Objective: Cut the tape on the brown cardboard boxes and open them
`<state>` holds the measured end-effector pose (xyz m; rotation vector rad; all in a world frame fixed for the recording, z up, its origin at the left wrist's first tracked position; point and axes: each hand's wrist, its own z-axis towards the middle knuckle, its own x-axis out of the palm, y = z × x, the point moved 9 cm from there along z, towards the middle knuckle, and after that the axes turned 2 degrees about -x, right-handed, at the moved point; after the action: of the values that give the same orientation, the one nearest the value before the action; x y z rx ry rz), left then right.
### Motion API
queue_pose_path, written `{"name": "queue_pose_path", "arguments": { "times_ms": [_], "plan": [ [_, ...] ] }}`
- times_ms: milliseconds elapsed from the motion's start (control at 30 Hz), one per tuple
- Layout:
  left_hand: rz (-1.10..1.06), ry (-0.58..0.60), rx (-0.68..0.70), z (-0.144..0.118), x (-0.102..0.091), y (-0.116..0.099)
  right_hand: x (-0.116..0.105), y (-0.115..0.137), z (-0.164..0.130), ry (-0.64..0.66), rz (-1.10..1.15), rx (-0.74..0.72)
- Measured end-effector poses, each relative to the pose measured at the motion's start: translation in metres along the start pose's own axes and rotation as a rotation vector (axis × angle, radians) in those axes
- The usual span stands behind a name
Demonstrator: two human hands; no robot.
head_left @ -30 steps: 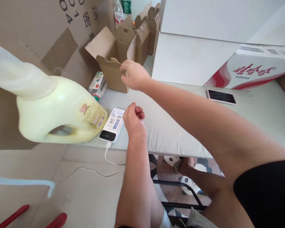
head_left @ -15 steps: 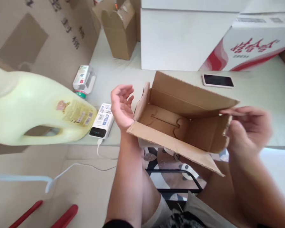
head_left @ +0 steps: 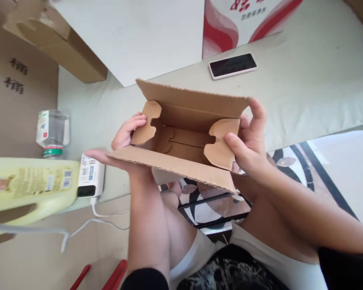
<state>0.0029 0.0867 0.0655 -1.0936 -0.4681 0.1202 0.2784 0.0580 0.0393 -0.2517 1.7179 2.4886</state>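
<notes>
Two hands, left (head_left: pixel 125 139) and right (head_left: pixel 249 147), and one open box (head_left: pixel 184 141). On the tabletop (head_left: pixel 305 92): one phone (head_left: pixel 232 65), one power bank (head_left: pixel 89 180), one small bottle (head_left: pixel 52 133), one yellow jug (head_left: pixel 27 187). Two red handles (head_left: pixel 109 278) low down.

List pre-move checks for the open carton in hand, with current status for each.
1. Both hands on carton: ok. Left hand at the left end, right hand at the right end.
2. Side flaps folded in: ok. Left flap and right flap both lean inward under the fingers.
3. Long flaps shut: not ok. Far flap and near flap stand open.
4. Carton inside free of items: ok. Only the bottom panels show.
5. Bottom locked: cannot tell.
6. Phone out of the way: ok. It lies apart on the table.
</notes>
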Motion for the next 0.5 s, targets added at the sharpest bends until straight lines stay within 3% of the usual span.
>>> {"name": "queue_pose_path", "arguments": {
  "times_ms": [133, 267, 400, 500],
  "plan": [
    [-0.022, 0.083, 0.007, -0.003, 0.016, 0.012, -0.013, 0.004, -0.003, -0.044, 0.023, -0.031],
    [0.037, 0.052, 0.081, -0.007, 0.015, 0.011, -0.018, 0.01, -0.003, -0.027, 0.044, -0.114],
    [0.058, 0.114, 0.093, -0.006, 0.015, 0.009, -0.019, 0.009, 0.0, -0.044, -0.004, -0.127],
    [0.278, 0.147, 0.06, -0.003, 0.011, 0.012, -0.018, 0.006, 0.002, -0.061, -0.015, -0.13]
  ]
}}
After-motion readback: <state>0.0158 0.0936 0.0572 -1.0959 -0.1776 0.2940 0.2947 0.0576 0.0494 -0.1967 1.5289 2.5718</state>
